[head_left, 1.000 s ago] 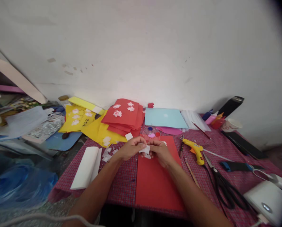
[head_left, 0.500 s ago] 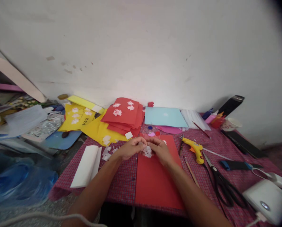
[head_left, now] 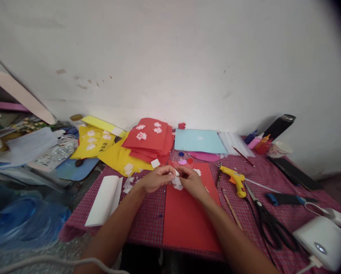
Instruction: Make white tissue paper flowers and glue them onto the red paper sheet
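My left hand (head_left: 158, 178) and my right hand (head_left: 191, 182) meet over the upper part of a red paper sheet (head_left: 191, 224). Their fingers pinch a small piece of thin white paper (head_left: 176, 182) between them. More white crumpled paper shows just below the fingertips; whether it is one piece with the pinched bit I cannot tell. Beyond my right hand, a white paper flower (head_left: 198, 172) lies on the red sheet. Small white paper squares (head_left: 128, 184) are scattered left of my left hand.
Left lies a folded white paper stack (head_left: 103, 201). Behind are red cards with paper flowers (head_left: 147, 139), yellow paper (head_left: 116, 154) and a light blue sheet (head_left: 200, 142). At right are a yellow glue gun (head_left: 236, 180), black scissors (head_left: 270, 224), a cutter (head_left: 284, 199) and a white power bank (head_left: 323, 241).
My right hand has shifted slightly, uncovering more of the white flower behind it. The white paper between my fingertips has been turned, with a bit now sticking up.
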### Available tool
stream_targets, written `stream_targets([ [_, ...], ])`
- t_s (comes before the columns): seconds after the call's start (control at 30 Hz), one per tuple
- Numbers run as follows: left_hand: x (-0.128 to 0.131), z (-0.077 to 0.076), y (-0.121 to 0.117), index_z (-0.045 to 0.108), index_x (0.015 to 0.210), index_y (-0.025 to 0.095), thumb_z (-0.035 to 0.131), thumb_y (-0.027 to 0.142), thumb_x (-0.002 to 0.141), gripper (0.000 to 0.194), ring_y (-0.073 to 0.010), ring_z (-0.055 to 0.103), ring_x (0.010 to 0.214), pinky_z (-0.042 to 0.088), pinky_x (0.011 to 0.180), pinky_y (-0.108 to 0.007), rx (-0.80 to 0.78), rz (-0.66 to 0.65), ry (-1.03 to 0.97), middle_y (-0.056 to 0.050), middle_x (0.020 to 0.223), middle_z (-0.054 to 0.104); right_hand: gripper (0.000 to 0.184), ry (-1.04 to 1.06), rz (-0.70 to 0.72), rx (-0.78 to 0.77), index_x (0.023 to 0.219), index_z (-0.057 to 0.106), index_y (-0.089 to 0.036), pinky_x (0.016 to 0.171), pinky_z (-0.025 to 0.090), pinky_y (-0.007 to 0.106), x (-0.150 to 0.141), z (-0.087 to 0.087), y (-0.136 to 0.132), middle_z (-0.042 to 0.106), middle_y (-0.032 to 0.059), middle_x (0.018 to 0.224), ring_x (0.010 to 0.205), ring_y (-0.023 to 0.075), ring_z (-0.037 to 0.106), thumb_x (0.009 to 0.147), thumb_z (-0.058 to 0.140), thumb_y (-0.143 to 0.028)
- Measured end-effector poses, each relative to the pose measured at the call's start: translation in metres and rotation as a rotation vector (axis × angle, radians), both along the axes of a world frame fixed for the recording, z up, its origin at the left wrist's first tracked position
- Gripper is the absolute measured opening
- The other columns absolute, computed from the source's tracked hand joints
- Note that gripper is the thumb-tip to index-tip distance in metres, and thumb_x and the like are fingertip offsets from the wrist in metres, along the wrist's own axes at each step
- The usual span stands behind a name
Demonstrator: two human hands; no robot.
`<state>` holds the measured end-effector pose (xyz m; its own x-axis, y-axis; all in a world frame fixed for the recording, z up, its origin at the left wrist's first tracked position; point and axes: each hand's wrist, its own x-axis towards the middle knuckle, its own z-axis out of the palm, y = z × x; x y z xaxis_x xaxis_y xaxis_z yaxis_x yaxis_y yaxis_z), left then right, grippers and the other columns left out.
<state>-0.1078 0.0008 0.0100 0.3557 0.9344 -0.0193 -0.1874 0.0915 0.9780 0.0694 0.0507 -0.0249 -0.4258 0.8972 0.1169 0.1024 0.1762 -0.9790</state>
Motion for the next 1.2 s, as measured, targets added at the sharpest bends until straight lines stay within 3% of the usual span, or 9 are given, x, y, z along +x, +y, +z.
stream_targets([
  [0.37,-0.001,-0.002,0.001,0.062,0.085,0.014,0.072,0.035,0.078,0.024,-0.0091,0.043,0.065,0.034,0.065,-0.023,0.015,0.013,-0.029,0.002,0.073,0.05,0.01,-0.035,-0.081,0.12,0.078,0.065,-0.021,0.055,0.037,0.024,0.0,0.003,-0.001,0.054,-0.0028,0.067,0.061,0.0136,0.046,0.069,0.062,-0.019],
  [0.43,-0.001,-0.002,0.001,0.063,0.086,0.013,0.071,0.034,0.079,0.023,-0.0092,0.044,0.066,0.035,0.066,-0.023,0.02,0.008,-0.035,0.001,0.072,0.052,0.003,-0.035,-0.096,0.114,0.072,0.06,-0.021,0.054,0.036,0.024,0.0,0.004,-0.002,0.052,-0.0031,0.065,0.06,0.0131,0.045,0.069,0.062,-0.02],
  [0.53,0.0,0.0,0.003,0.062,0.084,0.014,0.072,0.033,0.078,0.023,-0.0096,0.049,0.068,0.039,0.068,-0.023,-0.003,0.031,-0.057,0.0,0.076,0.056,0.008,0.002,-0.084,0.053,0.068,0.055,-0.021,0.052,0.036,0.024,0.001,0.009,-0.004,0.051,-0.0035,0.062,0.057,0.013,0.045,0.07,0.062,-0.023],
  [0.63,-0.006,0.007,0.005,0.06,0.083,0.014,0.073,0.032,0.076,0.023,-0.0106,0.056,0.073,0.044,0.073,-0.025,-0.02,0.158,-0.109,-0.003,0.085,0.063,0.01,0.058,-0.087,-0.029,0.068,0.055,-0.021,0.05,0.036,0.025,0.002,0.015,-0.007,0.053,-0.0037,0.059,0.053,0.0128,0.046,0.07,0.064,-0.026],
  [0.73,-0.024,0.015,0.003,0.058,0.082,0.015,0.074,0.033,0.074,0.025,-0.0115,0.059,0.072,0.048,0.07,-0.026,0.002,0.448,-0.153,-0.001,0.08,0.062,0.013,0.112,-0.107,-0.08,0.068,0.054,-0.021,0.048,0.035,0.025,0.003,0.02,-0.009,0.054,-0.004,0.056,0.049,0.0121,0.045,0.07,0.065,-0.027],
  [0.83,-0.05,0.013,-0.009,0.059,0.082,0.016,0.071,0.034,0.074,0.023,-0.0092,0.055,0.061,0.045,0.058,-0.021,0.04,0.68,0.027,0.001,0.071,0.06,0.014,0.136,-0.106,-0.088,0.067,0.053,-0.021,0.047,0.035,0.024,0.002,0.022,-0.01,0.053,-0.0048,0.054,0.048,0.0112,0.045,0.069,0.065,-0.026],
  [0.9,-0.064,0.005,-0.021,0.061,0.082,0.016,0.068,0.034,0.075,0.021,-0.0083,0.049,0.051,0.038,0.049,-0.02,0.025,0.727,0.231,0.003,0.06,0.056,0.014,0.137,-0.08,-0.092,0.067,0.052,-0.021,0.046,0.035,0.024,0.001,0.021,-0.011,0.053,-0.005,0.053,0.047,0.0109,0.045,0.07,0.065,-0.026],
  [1.03,-0.071,-0.012,-0.039,0.065,0.082,0.016,0.063,0.035,0.075,0.02,-0.0107,0.049,0.05,0.038,0.048,-0.022,-0.016,0.629,0.543,0.001,0.06,0.059,0.013,0.119,-0.019,-0.09,0.069,0.054,-0.02,0.044,0.034,0.023,0.0,0.019,-0.014,0.054,-0.0047,0.052,0.045,0.0109,0.047,0.071,0.065,-0.028],
  [1.2,-0.065,-0.015,-0.042,0.072,0.085,0.019,0.061,0.03,0.075,0.018,-0.0185,0.06,0.07,0.044,0.062,-0.027,0.095,0.515,0.792,-0.005,0.079,0.07,0.015,0.125,-0.006,-0.082,0.069,0.055,-0.02,0.044,0.034,0.023,0.0,0.018,-0.015,0.054,-0.0047,0.051,0.045,0.0108,0.046,0.072,0.066,-0.03],
])
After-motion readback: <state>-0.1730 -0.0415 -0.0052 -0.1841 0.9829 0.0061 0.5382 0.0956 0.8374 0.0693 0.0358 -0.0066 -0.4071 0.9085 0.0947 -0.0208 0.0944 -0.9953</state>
